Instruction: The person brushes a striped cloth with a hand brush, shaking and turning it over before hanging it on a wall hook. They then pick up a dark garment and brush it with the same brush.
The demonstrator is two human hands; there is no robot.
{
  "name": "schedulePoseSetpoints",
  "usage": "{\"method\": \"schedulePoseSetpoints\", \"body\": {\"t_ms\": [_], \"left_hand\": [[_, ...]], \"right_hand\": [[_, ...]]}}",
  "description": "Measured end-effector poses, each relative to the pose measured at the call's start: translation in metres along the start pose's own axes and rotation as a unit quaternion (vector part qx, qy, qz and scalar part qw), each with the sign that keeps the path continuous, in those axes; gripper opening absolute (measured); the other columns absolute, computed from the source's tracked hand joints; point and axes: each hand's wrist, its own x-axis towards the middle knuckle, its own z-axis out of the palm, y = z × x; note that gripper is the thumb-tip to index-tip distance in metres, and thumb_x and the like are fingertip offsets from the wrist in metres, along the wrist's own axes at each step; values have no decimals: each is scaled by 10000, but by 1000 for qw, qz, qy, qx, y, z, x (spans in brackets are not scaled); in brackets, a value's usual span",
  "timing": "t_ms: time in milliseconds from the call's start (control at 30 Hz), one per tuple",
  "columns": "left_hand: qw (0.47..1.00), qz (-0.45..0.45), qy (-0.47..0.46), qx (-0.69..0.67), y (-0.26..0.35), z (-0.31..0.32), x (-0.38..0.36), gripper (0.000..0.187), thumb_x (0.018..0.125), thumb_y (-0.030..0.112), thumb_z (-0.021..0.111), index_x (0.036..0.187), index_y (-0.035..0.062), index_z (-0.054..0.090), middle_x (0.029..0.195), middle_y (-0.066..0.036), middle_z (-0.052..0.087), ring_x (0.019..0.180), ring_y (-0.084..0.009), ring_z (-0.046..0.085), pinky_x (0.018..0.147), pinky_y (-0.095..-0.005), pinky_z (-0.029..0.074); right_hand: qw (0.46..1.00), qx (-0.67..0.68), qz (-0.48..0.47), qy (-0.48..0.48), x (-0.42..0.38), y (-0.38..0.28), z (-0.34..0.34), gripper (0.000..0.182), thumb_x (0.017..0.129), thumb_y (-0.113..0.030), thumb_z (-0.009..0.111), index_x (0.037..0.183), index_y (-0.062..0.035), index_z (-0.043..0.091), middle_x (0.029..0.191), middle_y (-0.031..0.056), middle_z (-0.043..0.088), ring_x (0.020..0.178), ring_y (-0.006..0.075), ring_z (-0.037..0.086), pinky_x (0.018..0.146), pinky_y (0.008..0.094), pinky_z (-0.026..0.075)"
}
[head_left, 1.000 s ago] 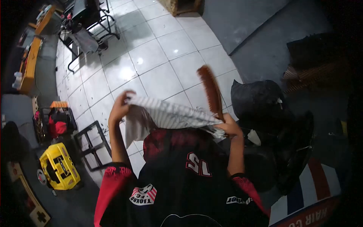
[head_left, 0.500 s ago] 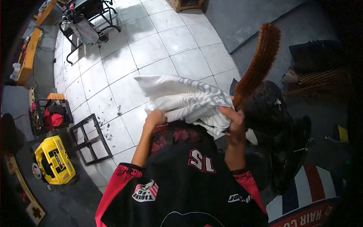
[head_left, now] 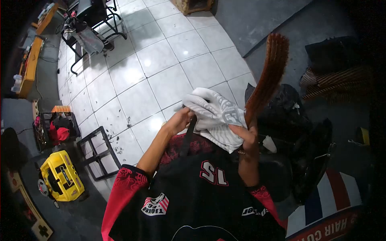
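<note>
A white towel (head_left: 213, 114) with grey lettering and stripes is bunched up in front of my chest. My left hand (head_left: 180, 121) has its fingers closed at the towel's left edge, right beside a dark strap (head_left: 188, 136) that runs down my front. My right hand (head_left: 246, 135) is wrapped round the lower end of a brown bristle brush (head_left: 269, 76), its thumb pressing on the towel's right side. The brush stands up and away from me, bristles facing right. Most of its handle is hidden by the hand.
White floor tiles (head_left: 169, 86) with dark hair clippings lie ahead. To the left are a black frame (head_left: 98, 154), a yellow toy car (head_left: 61, 176) and a crate (head_left: 72, 124) of things. A black chair (head_left: 90, 12) stands far left; a black plastic bag (head_left: 281, 102) is on the right.
The towel's spread left part has been gathered into a smaller bundle. My left hand has moved up and right along it, and the brush has tipped slightly more upright.
</note>
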Motion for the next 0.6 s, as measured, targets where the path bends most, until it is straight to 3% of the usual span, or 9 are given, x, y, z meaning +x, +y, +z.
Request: {"method": "schedulePoseSetpoints", "body": {"t_ms": [67, 133, 200, 300, 333, 400, 500, 600], "left_hand": [[999, 6, -30, 29, 5, 8, 4, 366, 857, 157, 484, 1185, 0, 453, 1091, -83, 542, 971, -167, 517, 856, -292, 401], [987, 31, 101, 123, 6, 3, 9, 307, 823, 121, 514, 1083, -41, 516, 980, -92, 578, 858, -154, 541, 767, -266, 431], [962, 121, 172, 172, 8, -4, 11, 249, 800, 163, 570, 955, -31, 573, 736, -17, 562, 637, -81, 490, 605, -232, 400], [905, 241, 199, 289, 29, 14, -6, 268, 801, 156, 571, 962, -58, 572, 691, -16, 567, 642, -79, 512, 628, -229, 406], [877, 254, 220, 342, 41, 28, -16, 278, 813, 149, 559, 995, -61, 565, 677, -21, 582, 665, -85, 536, 663, -232, 418], [872, 270, 195, 357, 60, 51, -30, 327, 835, 185, 548, 1073, -40, 549, 714, -34, 592, 733, -102, 536, 744, -245, 411], [774, 364, 210, 474, 73, 60, -37, 291, 816, 120, 559, 1058, -42, 554, 707, -80, 588, 847, -146, 546, 758, -269, 427], [807, 368, 133, 441, 94, 86, -58, 320, 801, 79, 550, 1094, -47, 534, 737, -100, 588, 897, -197, 527, 802, -301, 417]], "right_hand": [[1000, -3, -12, 2, -1, 9, -10, 232, 684, -42, 619, 904, 29, 595, 833, 90, 619, 763, 151, 580, 704, 280, 445], [999, -33, -15, 14, -2, 15, -23, 214, 698, -55, 626, 894, 27, 596, 825, 91, 621, 746, 152, 581, 688, 279, 441], [996, -87, -12, 29, 1, 17, -36, 198, 716, -72, 631, 884, 25, 595, 816, 90, 622, 731, 153, 580, 676, 275, 436], [997, -55, -28, 38, 4, 32, -50, 145, 765, -92, 606, 848, 26, 592, 796, 58, 609, 703, 117, 551, 662, 262, 426], [997, -54, -26, 55, 4, 34, -51, 137, 771, -92, 601, 840, 26, 592, 788, 51, 606, 695, 109, 544, 660, 260, 425], [995, -64, -20, 70, 5, 35, -47, 124, 795, -105, 587, 797, 19, 584, 713, 16, 579, 633, 78, 508, 600, 243, 407], [989, -137, 2, 52, 7, 47, -57, 158, 809, -137, 588, 763, 13, 571, 641, -8, 539, 572, 60, 466, 527, 233, 374], [978, -204, 5, 43, 13, 48, -56, 196, 820, -171, 589, 732, 1, 553, 585, -31, 473, 522, 48, 400, 467, 232, 327]]}}
